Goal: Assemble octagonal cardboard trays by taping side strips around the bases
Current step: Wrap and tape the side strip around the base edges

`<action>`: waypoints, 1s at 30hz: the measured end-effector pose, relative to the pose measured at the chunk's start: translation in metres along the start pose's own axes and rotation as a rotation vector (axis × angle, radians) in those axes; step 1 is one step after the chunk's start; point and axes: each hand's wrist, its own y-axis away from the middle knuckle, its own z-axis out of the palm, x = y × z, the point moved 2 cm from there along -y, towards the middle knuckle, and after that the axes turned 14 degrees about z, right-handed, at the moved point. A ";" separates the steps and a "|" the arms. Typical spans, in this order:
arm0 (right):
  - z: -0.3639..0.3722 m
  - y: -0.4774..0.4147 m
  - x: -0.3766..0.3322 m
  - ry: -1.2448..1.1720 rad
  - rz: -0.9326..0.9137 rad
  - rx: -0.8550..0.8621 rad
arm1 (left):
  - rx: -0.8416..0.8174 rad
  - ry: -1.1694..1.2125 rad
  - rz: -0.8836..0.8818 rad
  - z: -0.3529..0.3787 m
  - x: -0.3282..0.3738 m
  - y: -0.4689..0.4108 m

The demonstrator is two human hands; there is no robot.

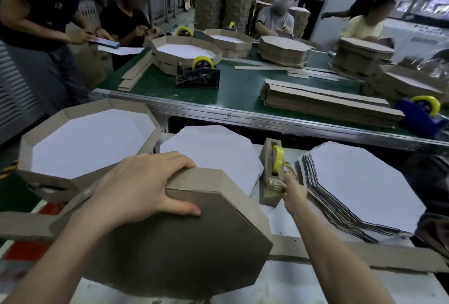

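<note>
An octagonal tray (pixel 184 243) lies upside down in front of me, brown underside up, with a side strip folded along its far edge. My left hand (pixel 143 187) grips that far edge, fingers over the strip and thumb on the base. My right hand (pixel 292 188) reaches to the cardboard tape dispenser (pixel 271 172) with its yellow-cored roll and pinches the tape end at its front. A white octagonal base (pixel 216 153) lies behind the tray. A loose strip (pixel 352 252) runs along the table under my right forearm.
A finished tray (pixel 26 155) sits at the left. A stack of white bases (pixel 362 189) stands at the right. Beyond is a green conveyor table (pixel 243 89) with strip bundles, trays and tape dispensers. Several people work on its far side.
</note>
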 end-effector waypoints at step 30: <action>0.036 0.157 -0.009 0.719 -0.608 -0.498 | 0.035 0.093 0.010 -0.004 0.012 0.012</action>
